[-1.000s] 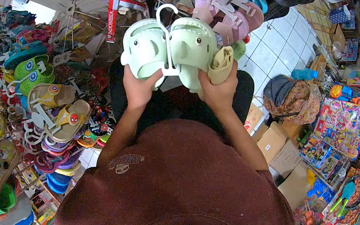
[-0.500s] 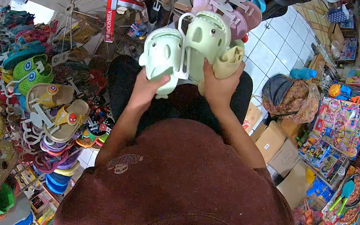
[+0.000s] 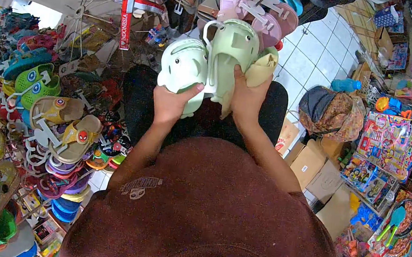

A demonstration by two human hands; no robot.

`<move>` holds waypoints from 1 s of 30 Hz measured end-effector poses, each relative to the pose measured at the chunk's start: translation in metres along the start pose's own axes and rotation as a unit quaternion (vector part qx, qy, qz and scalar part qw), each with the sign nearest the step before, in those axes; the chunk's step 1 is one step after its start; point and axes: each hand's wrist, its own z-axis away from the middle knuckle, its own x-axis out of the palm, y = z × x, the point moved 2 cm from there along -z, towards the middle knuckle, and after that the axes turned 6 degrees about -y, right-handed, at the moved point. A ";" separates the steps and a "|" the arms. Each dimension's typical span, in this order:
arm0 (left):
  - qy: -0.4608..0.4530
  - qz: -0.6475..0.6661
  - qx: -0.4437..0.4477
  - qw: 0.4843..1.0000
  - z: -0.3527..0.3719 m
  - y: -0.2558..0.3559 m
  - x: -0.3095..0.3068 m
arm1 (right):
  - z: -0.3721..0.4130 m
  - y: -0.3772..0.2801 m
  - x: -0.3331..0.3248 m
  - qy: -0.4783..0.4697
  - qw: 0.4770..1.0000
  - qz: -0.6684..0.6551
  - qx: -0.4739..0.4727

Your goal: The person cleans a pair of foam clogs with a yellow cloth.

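Observation:
A pair of pale green clogs with small dark eyes is held up over my lap. My left hand (image 3: 170,104) grips the left clog (image 3: 183,65) near its heel, thumb lying over the opening. Around the side of the right clog (image 3: 236,43) my right hand (image 3: 248,96) is closed, with its thumb on the clog's inner edge. A crumpled pale yellow-green piece (image 3: 261,69) sticks out beside that clog, against my right fingers. Between the two clogs runs a white plastic hanger (image 3: 210,77).
Pink sandals (image 3: 262,14) on white hangers lie just beyond the clogs. Many shoes, including green clogs (image 3: 37,85) and tan slides (image 3: 78,133), hang at left. Cardboard boxes (image 3: 310,163), a floral bundle (image 3: 337,116) and packaged toys (image 3: 391,142) stand at right.
Both clogs have come slightly down toward my body. The left one has tipped a little, and my left hand has shifted slightly right with it.

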 end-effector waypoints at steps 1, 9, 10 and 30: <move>-0.006 0.001 -0.003 1.000 0.000 0.000 -0.001 | 0.000 0.002 -0.001 -0.001 1.000 0.013 0.010; 0.008 -0.050 0.008 0.999 -0.010 -0.012 -0.025 | -0.023 0.002 -0.019 -0.198 0.959 0.203 0.016; -0.015 -0.061 0.002 0.998 -0.012 -0.015 -0.033 | -0.030 0.006 -0.026 -0.198 0.947 0.249 0.043; -0.169 -0.213 -0.046 0.961 0.028 -0.036 -0.036 | -0.025 0.012 -0.063 -0.191 0.906 0.368 0.090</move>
